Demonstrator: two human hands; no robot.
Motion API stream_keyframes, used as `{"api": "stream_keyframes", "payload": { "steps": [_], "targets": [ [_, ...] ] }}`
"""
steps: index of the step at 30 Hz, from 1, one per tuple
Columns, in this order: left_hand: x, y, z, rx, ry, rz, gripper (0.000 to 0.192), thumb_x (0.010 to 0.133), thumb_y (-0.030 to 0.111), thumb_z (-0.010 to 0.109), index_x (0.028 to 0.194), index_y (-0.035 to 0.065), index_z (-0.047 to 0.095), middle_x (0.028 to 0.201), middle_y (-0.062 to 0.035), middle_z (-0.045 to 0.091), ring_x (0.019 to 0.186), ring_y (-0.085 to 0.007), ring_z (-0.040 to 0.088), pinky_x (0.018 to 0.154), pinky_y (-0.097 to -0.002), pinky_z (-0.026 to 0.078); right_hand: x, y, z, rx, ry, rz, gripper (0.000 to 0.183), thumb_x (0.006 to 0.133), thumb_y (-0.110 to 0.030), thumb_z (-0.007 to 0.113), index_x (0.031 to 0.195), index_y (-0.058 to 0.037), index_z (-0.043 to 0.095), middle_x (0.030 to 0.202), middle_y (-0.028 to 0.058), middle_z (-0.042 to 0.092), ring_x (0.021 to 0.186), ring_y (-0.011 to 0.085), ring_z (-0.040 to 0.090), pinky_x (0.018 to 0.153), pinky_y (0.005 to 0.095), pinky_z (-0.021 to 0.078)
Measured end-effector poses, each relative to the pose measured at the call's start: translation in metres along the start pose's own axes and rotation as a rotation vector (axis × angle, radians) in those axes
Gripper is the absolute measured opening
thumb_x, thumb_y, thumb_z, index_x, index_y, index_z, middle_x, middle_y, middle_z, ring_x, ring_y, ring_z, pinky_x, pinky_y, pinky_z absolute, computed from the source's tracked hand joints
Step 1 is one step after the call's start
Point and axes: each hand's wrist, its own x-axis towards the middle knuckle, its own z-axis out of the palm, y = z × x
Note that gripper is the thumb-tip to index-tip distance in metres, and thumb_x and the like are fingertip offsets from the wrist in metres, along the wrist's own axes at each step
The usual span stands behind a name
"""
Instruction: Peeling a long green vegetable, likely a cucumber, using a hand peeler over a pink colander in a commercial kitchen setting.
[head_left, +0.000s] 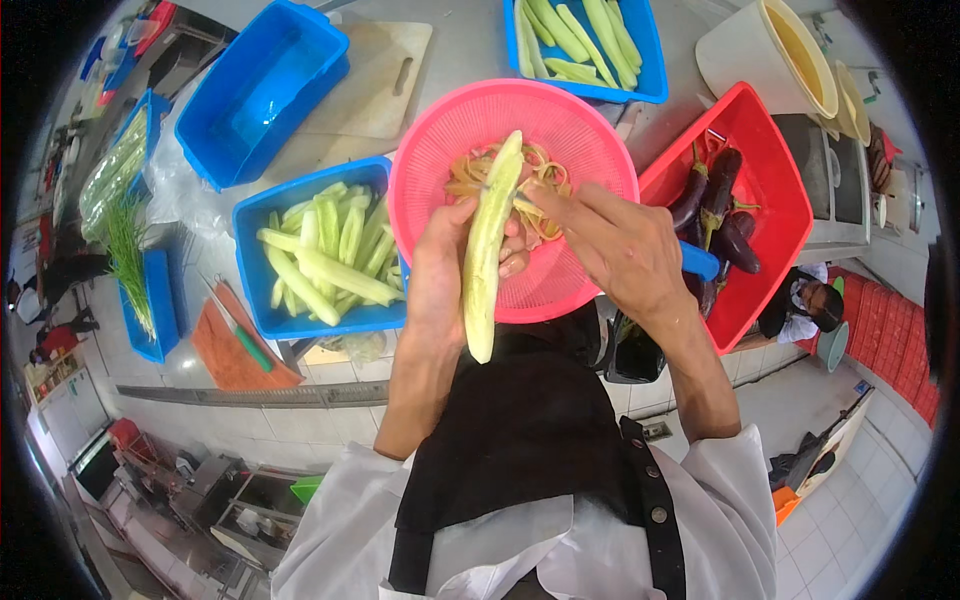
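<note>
My left hand (439, 277) grips a long, pale green peeled cucumber piece (491, 251), tilted upright over a pink plastic colander (427, 127). My right hand (626, 251) is closed around a tool with a blue handle (699, 261); its working end is mostly hidden by my fingers, close to the cucumber's right side. Inside the colander lie curled yellowish peelings (469, 174). Left of it, a blue plastic tub (247, 225) holds several pale cucumber strips (330, 262). Longer cucumber pieces (600, 37) fill another blue tub (654, 60) behind the colander.
Several eggplants (720, 187) lie in a red tub (780, 172) at right, near a white bucket (750, 56). At left are a blue tub (262, 90), a white cutting board (367, 82), green stalks (127, 240) and a green-handled knife (244, 337) on an orange cloth (217, 360). A person (810, 304) is beyond.
</note>
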Motion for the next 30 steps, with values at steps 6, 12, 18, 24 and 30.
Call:
{"api": "stream_keyframes", "payload": {
  "steps": [6,12,18,24,30],
  "targets": [
    [-0.001,-0.001,-0.006,-0.093,0.025,0.009,0.058,0.098,0.044,0.032,0.119,-0.005,0.055,0.093,-0.0124,0.059,0.075,-0.0203,0.05,0.07,-0.0338,0.043,-0.011,-0.003,0.006,0.003,-0.138,0.001,0.041,0.081,-0.014,0.061,0.122,-0.0177,0.064,0.09,0.0019,0.063,0.071,0.0203,0.067,0.051,0.0347,0.0517],
    [0.002,-0.001,0.003,-0.101,0.084,0.066,0.056,0.099,0.041,0.035,0.13,-0.0021,0.051,0.1,-0.0106,0.061,0.084,-0.0204,0.054,0.076,-0.035,0.044,-0.014,-0.007,0.016,0.029,-0.105,-0.006,0.04,0.082,-0.013,0.061,0.121,-0.0183,0.065,0.09,0.002,0.063,0.068,0.02,0.066,0.05,0.0334,0.0511],
    [0.004,0.001,-0.009,-0.13,-0.05,0.058,0.039,0.1,0.026,0.041,0.127,-0.0016,0.05,0.098,-0.0102,0.056,0.09,-0.02,0.052,0.08,-0.034,0.044,-0.014,-0.007,0.019,0.087,-0.1,-0.002,0.038,0.083,-0.012,0.061,0.119,-0.0189,0.066,0.089,0.0008,0.064,0.066,0.0209,0.065,0.049,0.0338,0.0508],
    [0.008,0.005,-0.014,-0.181,-0.08,0.054,0.037,0.1,0.021,0.04,0.124,-0.0068,0.047,0.097,-0.0142,0.051,0.089,-0.0222,0.048,0.077,-0.0316,0.047,-0.015,-0.012,0.022,0.14,-0.091,-0.024,0.035,0.083,-0.011,0.063,0.117,-0.0184,0.068,0.089,0.0006,0.064,0.065,0.0222,0.064,0.049,0.0345,0.051],
    [0.008,0.009,-0.009,-0.14,-0.052,-0.02,0.037,0.1,0.02,0.039,0.125,-0.0072,0.045,0.096,-0.0132,0.049,0.087,-0.0215,0.046,0.074,-0.0316,0.046,-0.016,-0.012,0.011,0.321,-0.231,0.054,0.035,0.081,-0.009,0.066,0.115,-0.0179,0.069,0.085,0.0022,0.064,0.067,0.0247,0.063,0.054,0.0367,0.0501]
  ]
}}
